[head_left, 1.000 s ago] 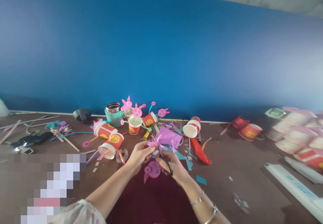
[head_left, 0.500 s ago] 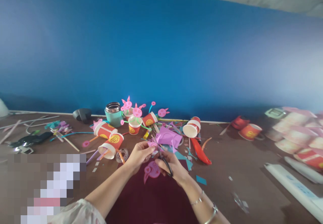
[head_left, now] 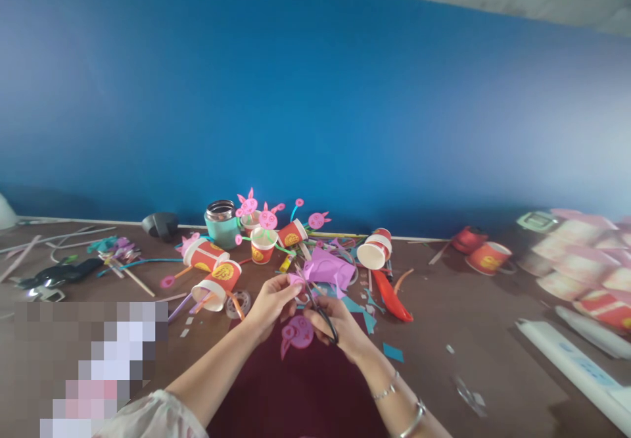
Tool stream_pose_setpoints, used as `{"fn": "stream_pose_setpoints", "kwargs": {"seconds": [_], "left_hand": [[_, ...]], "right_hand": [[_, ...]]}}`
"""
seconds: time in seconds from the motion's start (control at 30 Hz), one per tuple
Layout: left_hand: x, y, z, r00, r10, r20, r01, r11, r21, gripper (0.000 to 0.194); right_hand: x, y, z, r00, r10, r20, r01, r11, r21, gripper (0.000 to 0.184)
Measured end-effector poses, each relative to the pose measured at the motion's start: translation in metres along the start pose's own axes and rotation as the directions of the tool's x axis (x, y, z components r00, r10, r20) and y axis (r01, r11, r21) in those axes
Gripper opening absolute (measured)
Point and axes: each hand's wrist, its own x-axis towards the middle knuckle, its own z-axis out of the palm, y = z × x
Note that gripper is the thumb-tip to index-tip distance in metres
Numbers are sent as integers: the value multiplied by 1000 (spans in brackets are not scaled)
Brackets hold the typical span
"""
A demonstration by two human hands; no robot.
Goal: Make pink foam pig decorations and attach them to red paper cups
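My left hand [head_left: 273, 302] pinches a small piece of pink paper [head_left: 297, 281] between thumb and fingers. Black-handled scissors [head_left: 327, 323] are gripped in my right hand [head_left: 341, 326], with their blades at the paper's right side. Just below both hands lies a pink paper animal face [head_left: 299, 332] with one ear, on a dark maroon surface [head_left: 290, 392]. Beyond the fingers is a larger purple-pink paper sheet [head_left: 329, 268] with cut edges. Teal paper scraps [head_left: 357, 306] lie right of it, partly behind my right hand.
Red paper cups [head_left: 263, 246] with pink faces and coloured pipe-like arms stand or lie ahead, beside a mint jar [head_left: 221, 224]. A tape roll [head_left: 238, 304] sits at left, a red balloon-like piece [head_left: 393, 296] at right. Farther right are stacked cups [head_left: 582, 254] and a white power strip [head_left: 572, 359].
Both hands stay in nearly the same place, shifting only slightly around the pink paper and scissors. The right fingers covered part of the face half a second ago and now show more of it.
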Motion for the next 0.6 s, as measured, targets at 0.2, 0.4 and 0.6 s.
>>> {"fn": "stream_pose_setpoints", "kwargs": {"seconds": [0.2,0.4,0.6], "left_hand": [[0,-1,0,1000,-7,14,7,1000,-8,34],[1,0,-2,1000,-17,0,17,1000,3,35],[2,1,-1,999,-27,-30,26,1000,-13,35]], "right_hand": [[0,1,1,1000,-9,9,9,1000,8,39],[-1,-3,0,1000,3,26,-2,1000,-6,40],[0,-2,-1,1000,17,21,-17,1000,0,41]]}}
